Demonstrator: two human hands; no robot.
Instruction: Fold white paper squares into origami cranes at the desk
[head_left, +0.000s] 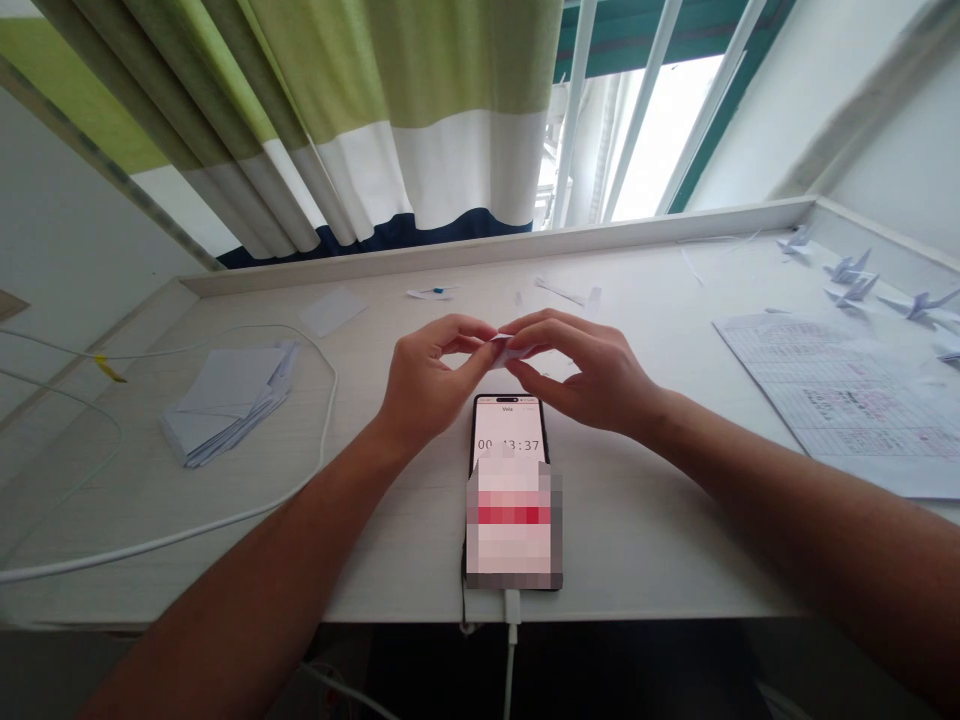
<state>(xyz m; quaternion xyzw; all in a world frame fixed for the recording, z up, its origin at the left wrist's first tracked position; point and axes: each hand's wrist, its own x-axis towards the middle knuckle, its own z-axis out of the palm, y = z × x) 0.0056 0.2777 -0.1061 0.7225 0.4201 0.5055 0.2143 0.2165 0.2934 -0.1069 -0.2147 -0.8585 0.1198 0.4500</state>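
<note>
Both hands meet above the middle of a pale desk (645,520), pinching a small folded piece of white paper (508,349) between them. My left hand (431,378) grips its left side with curled fingers. My right hand (585,372) holds the right side, fingers bent over it. Most of the paper is hidden by the fingers. Just below the hands lies a phone (512,495) flat on the desk, showing a running timer, with a white cable plugged in at its near end.
A stack of white paper squares (225,400) lies at the left, ringed by a white cable (322,400). A printed sheet (847,400) lies at the right, with several folded paper cranes (851,270) beyond it. Paper scraps (562,292) sit near the back rim, under a curtain and window.
</note>
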